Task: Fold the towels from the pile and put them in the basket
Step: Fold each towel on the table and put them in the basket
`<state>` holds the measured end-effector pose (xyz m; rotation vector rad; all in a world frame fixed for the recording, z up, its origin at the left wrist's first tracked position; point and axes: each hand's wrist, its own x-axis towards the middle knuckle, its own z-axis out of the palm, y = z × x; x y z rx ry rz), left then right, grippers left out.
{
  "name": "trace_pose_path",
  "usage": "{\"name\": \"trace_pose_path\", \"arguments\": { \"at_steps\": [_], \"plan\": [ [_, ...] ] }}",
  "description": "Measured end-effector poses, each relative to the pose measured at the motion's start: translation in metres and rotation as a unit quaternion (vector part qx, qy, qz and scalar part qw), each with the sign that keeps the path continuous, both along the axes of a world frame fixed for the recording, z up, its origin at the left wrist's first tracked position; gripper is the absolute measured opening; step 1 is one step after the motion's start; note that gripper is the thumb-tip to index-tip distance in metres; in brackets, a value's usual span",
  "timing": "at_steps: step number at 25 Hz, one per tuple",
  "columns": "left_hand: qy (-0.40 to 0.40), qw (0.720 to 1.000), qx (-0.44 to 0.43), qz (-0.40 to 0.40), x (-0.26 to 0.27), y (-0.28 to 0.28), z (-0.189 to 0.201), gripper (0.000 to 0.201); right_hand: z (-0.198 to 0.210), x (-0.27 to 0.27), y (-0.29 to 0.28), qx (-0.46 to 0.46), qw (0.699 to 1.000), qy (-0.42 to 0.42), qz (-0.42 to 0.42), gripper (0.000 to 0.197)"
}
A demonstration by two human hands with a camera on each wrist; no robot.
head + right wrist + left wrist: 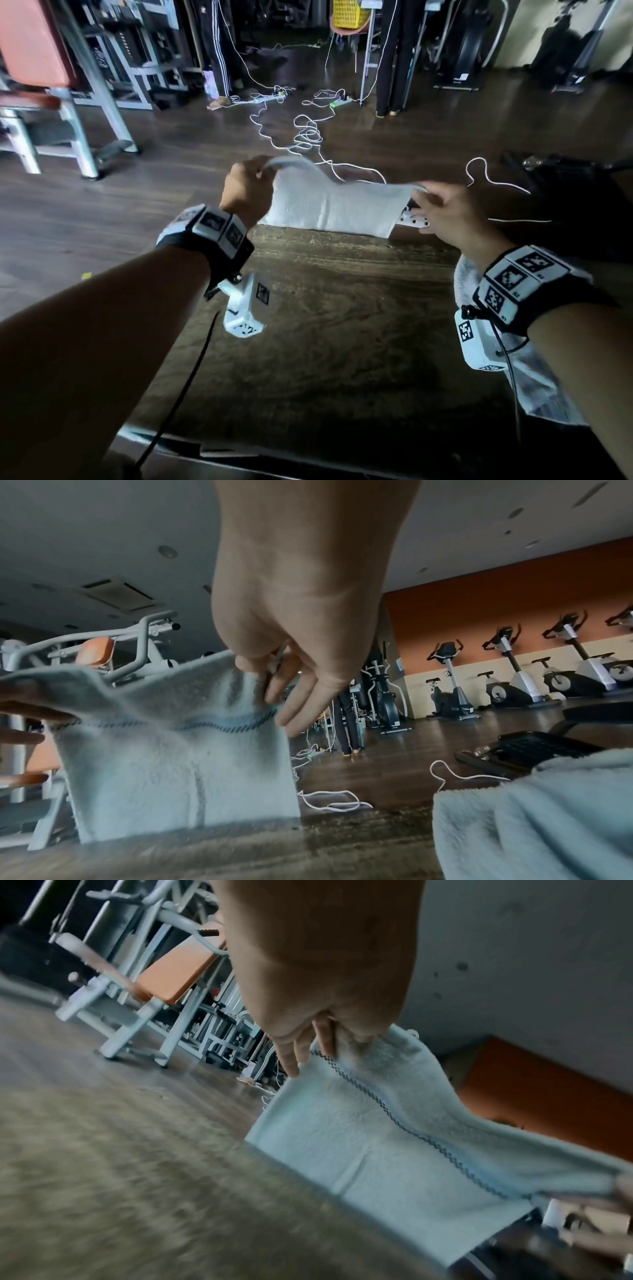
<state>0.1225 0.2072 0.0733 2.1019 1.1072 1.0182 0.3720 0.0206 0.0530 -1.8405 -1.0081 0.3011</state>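
A pale blue-grey towel [329, 202] with a dark zigzag stripe [387, 1110] hangs over the far edge of the dark wooden table [342, 325]. My left hand [245, 190] pinches its upper left corner [346, 1045] and holds it raised. My right hand [442, 209] pinches the upper right corner [263, 685], a bit lower. The top edge sags between the two hands. More pale towels [534, 387] lie piled on the table at the right, under my right forearm, and show large in the right wrist view [534, 821]. A black basket [534, 746] sits on the floor at the right.
White cables [308, 137] and power strips trail over the dark wood floor beyond the table. Gym machines with orange pads [30, 44] stand at the left, exercise bikes [514, 680] along the far wall. A person's legs [219, 51] stand at the back near a yellow crate [349, 13].
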Motion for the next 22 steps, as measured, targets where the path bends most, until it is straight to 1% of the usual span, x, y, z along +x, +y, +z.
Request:
{"name": "trace_pose_path", "arguments": {
  "at_steps": [2, 3, 4, 6, 8, 9, 11, 12, 13, 14, 16, 19, 22],
  "plan": [
    [0.059, 0.998, 0.0, -0.003, -0.018, -0.012, -0.022, 0.023, -0.012, -0.005, -0.012, -0.037, 0.995, -0.092, 0.025, 0.018],
    [0.083, 0.997, -0.002, 0.002, -0.028, -0.017, -0.034, 0.022, -0.019, -0.008, -0.021, -0.055, 0.988, -0.14, 0.03, 0.017],
    [0.105, 0.994, -0.008, 0.004, -0.038, -0.019, -0.046, 0.022, -0.027, -0.009, -0.03, -0.073, 0.982, -0.172, 0.026, 0.019],
    [0.154, 0.988, -0.01, -0.017, -0.061, -0.031, -0.062, 0.022, -0.042, -0.017, -0.053, -0.098, 0.975, -0.192, 0.043, 0.021],
    [0.191, 0.979, -0.008, -0.067, -0.085, -0.047, -0.066, 0.023, -0.046, -0.035, -0.083, -0.113, 0.971, -0.185, 0.1, 0.017],
    [0.217, 0.971, -0.014, -0.102, -0.097, -0.055, -0.064, 0.025, -0.046, -0.045, -0.099, -0.123, 0.965, -0.19, 0.129, 0.017],
    [0.319, 0.934, -0.045, -0.155, -0.119, -0.074, -0.05, 0.028, -0.043, -0.065, -0.129, -0.157, 0.955, -0.192, 0.163, 0.013],
    [0.368, 0.914, -0.062, -0.16, -0.126, -0.081, -0.041, 0.028, -0.04, -0.071, -0.141, -0.175, 0.951, -0.185, 0.175, 0.018],
    [0.396, 0.901, -0.072, -0.163, -0.135, -0.092, -0.033, 0.027, -0.037, -0.079, -0.156, -0.19, 0.949, -0.179, 0.178, 0.028],
    [0.406, 0.896, -0.075, -0.163, -0.143, -0.102, -0.026, 0.027, -0.033, -0.086, -0.168, -0.195, 0.949, -0.177, 0.175, 0.036],
    [0.394, 0.899, -0.067, -0.178, -0.156, -0.122, -0.015, 0.032, -0.024, -0.097, -0.189, -0.187, 0.953, -0.169, 0.168, 0.042],
    [0.384, 0.903, -0.046, -0.187, -0.173, -0.154, -0.001, 0.041, -0.012, -0.114, -0.222, -0.172, 0.957, -0.163, 0.167, 0.041],
    [0.367, 0.909, -0.045, -0.19, -0.186, -0.184, 0.016, 0.047, 0.002, -0.13, -0.249, -0.182, 0.962, -0.126, 0.159, 0.037]
  ]
}}
